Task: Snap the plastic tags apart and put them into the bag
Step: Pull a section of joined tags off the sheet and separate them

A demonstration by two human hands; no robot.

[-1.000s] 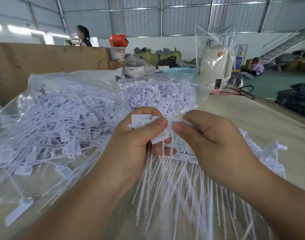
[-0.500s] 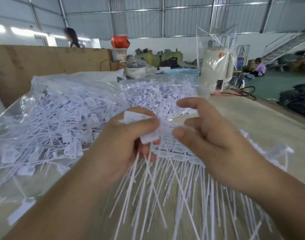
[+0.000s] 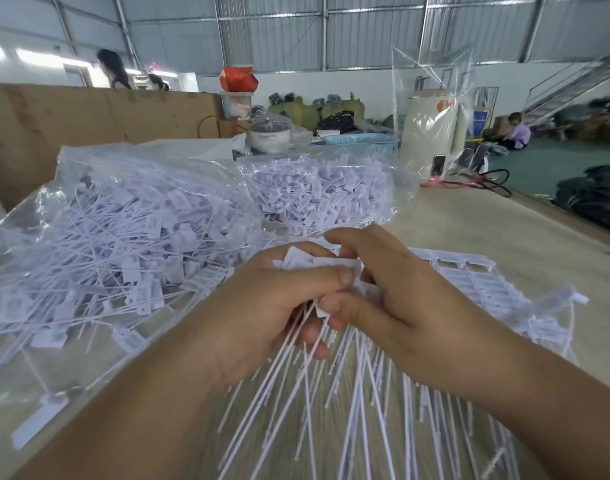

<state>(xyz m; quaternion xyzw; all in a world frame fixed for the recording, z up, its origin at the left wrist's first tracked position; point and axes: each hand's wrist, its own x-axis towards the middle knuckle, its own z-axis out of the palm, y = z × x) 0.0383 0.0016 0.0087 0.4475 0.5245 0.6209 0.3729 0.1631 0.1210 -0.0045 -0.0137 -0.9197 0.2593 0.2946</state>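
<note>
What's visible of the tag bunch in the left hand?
The bunch is a stack of white, thin plastic tags: flat rectangular heads at the top, long thin tails fanning down toward the camera over the table. The left hand grips the heads, thumb across them; the right hand pinches one at the bunch's edge.

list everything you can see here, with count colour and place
loose tags: too many to count, white, in the clear bag at left
clear bag: one, transparent, on the table's left side
second bag of tags: one, clear with white tags, behind the hands
joined tag strips: several, white, on the table under the right hand
table: one, pale wood
pot: one, silver, far end
basket: one, blue, far end
red bag: one, background
left hand: grips a bunch of tags
right hand: pinches the same bunch
</note>
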